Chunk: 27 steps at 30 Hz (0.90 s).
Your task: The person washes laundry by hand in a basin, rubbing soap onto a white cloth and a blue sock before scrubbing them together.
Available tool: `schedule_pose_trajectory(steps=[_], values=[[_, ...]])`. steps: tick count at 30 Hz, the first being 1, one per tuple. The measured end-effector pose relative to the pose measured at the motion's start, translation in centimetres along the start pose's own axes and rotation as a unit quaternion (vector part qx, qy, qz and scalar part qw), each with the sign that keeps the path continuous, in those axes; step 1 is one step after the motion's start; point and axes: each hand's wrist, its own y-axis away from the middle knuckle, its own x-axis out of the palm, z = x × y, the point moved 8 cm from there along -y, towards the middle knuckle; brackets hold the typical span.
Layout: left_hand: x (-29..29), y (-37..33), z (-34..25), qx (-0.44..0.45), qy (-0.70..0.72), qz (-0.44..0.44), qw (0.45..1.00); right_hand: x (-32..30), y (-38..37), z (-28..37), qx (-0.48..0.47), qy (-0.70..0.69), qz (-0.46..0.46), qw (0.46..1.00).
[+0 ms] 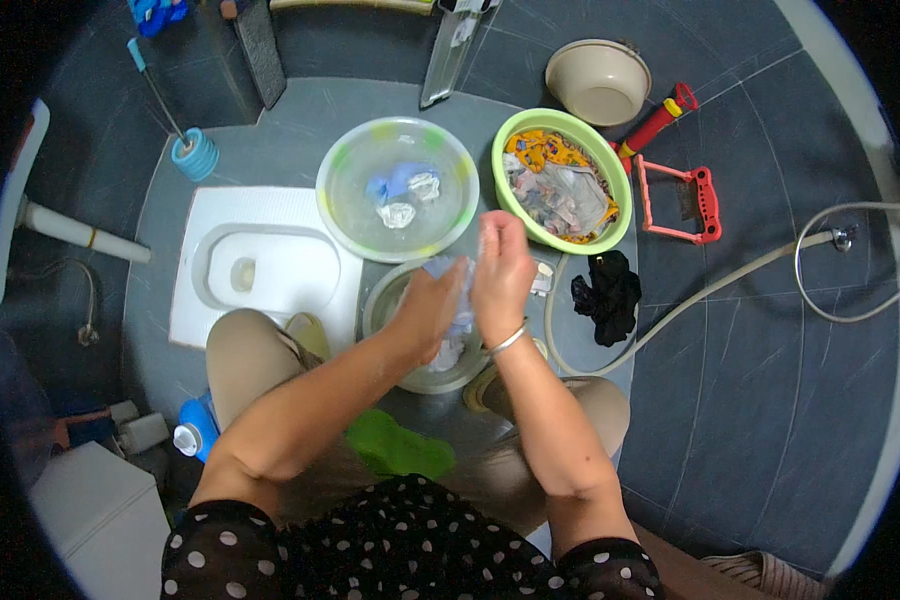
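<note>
Above a grey basin on the floor, my two hands work a wet, pale blue-white cloth between them. My left hand grips the cloth from its left side, fingers bent around it. On the other side, my right hand, a silver bangle at its wrist, is closed with its fingers together against the cloth; its palm side is hidden. More pale cloth lies low in the basin. Just beyond stands a larger translucent basin with water and small blue and white cloth pieces in it.
A green tub holds patterned clothes. Black cloth lies by a shower hose. An empty beige basin, a red pump and a red plastic frame stand right. Left are a squat toilet, blue brush holder and blue bottle.
</note>
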Motion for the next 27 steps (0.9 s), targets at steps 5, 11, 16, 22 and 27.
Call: schedule_pose_trajectory(steps=[5, 11, 16, 22, 27], values=[[0.6, 0.4, -1.4, 0.004, 0.166, 0.041, 0.985, 0.9, 0.5, -2.6, 0.317, -0.314, 0.049, 0.894], [1.0, -0.8, -1.2, 0.036, 0.21, 0.07, 0.975, 0.0, 0.8, -2.1, 0.349, -0.424, 0.033, 0.835], [0.1, -0.8, -1.7, 0.062, 0.138, 0.055, 0.987, -0.1, 1.2, 4.2, 0.073, -0.145, 0.009, 0.987], [0.6, 1.9, -0.8, 0.104, 0.0, -0.028, 0.994, -1.1, -0.9, 2.7, 0.131, 0.09, 0.031, 0.987], [-0.5, 0.2, -1.3, 0.06, -0.045, 0.033, 0.997, 0.3, 2.5, 7.2, -0.123, 0.065, -0.006, 0.99]])
